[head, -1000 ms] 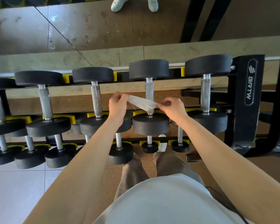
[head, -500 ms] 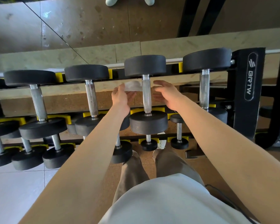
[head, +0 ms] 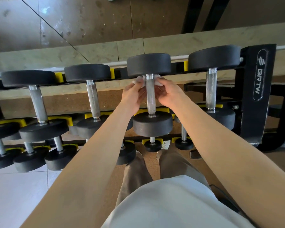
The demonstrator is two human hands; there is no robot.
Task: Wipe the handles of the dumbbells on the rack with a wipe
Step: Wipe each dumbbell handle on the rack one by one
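Note:
A black dumbbell with a knurled steel handle (head: 150, 97) lies on the top shelf of the rack (head: 257, 89), straight ahead of me. A white wipe (head: 139, 79) passes behind the far end of that handle, just under the far weight head. My left hand (head: 133, 96) pinches the wipe's left end and my right hand (head: 169, 94) pinches its right end, one hand on each side of the handle. Most of the wipe is hidden by the handle and my fingers.
Other dumbbells lie on the top shelf: two to the left (head: 93, 99) (head: 37, 104) and one to the right (head: 211, 91). Smaller dumbbells (head: 152, 144) fill the lower shelf. The rack's black end post stands at the right. A mirror rises behind the rack.
Both hands carried the stretched wipe away from me, from in front of the handle's near part to behind its far end, and closed in on the handle.

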